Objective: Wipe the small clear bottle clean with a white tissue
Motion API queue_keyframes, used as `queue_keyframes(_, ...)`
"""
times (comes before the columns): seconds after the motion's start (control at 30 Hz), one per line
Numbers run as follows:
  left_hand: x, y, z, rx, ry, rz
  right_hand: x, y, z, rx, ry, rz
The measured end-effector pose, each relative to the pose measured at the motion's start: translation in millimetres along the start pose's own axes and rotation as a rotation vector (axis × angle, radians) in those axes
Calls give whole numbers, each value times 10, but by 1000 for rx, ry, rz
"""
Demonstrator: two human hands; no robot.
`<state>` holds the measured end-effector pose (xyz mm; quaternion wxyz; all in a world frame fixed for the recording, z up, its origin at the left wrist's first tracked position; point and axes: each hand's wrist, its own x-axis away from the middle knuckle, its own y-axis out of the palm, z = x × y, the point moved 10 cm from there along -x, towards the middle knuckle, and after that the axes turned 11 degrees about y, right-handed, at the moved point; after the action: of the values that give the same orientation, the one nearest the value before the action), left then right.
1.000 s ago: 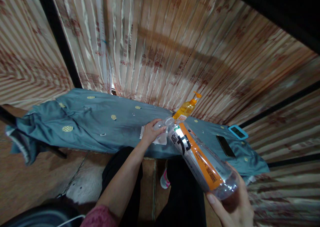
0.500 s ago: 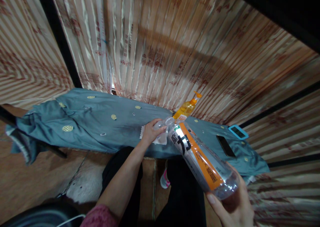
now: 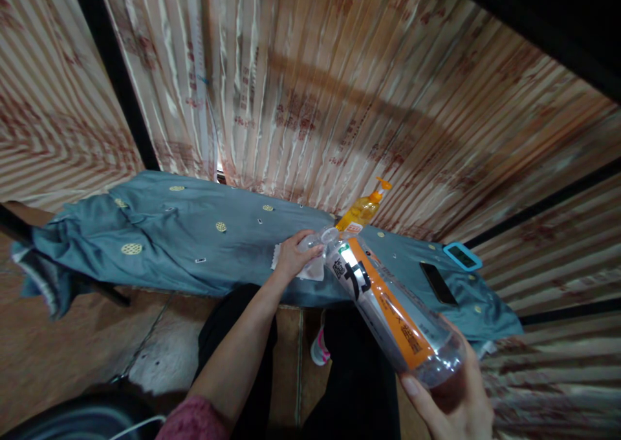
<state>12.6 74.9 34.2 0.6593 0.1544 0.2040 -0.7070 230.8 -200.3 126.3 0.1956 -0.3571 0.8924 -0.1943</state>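
My right hand (image 3: 453, 388) is wrapped round the base of a large clear plastic bottle (image 3: 388, 310) with an orange label. The bottle is tilted, its neck pointing up and left toward my left hand (image 3: 292, 257). That hand is closed on a small clear bottle (image 3: 311, 241), whose top end meets the large bottle's mouth; whether they touch cannot be made out. Under my left hand lies a white wipe or tissue (image 3: 314, 272). Just behind the two necks stands an orange pump bottle (image 3: 359, 213) with yellow-orange liquid.
A blue-grey cloth with pineapple prints (image 3: 242, 252) covers the narrow table. On its right end lie a dark phone (image 3: 438, 283) and a blue-framed device (image 3: 462, 256). Striped curtains (image 3: 310, 103) hang close behind. At bottom left is a dark round object (image 3: 87, 420) with a white cord.
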Motion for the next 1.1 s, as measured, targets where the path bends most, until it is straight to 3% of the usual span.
queue_keyframes(0.4, -3, 0, 15, 20, 5, -2, 67, 58, -116, -47, 65, 0)
queue_keyframes(0.63, -1, 16, -7, 5, -2, -10, -82, -24, 148, 37, -61, -49)
queue_keyframes(0.73, 0, 18, -18, 3, -10, -11, -91, -41, 201, 15, -39, -45)
queue_keyframes(0.97, 0, 2, -12, 20, 8, 9, 64, 80, -23, -119, 147, -15)
queue_keyframes(1.1, 4, 10, -20, 19, 8, 4, 65, 82, -81, -110, 129, -2)
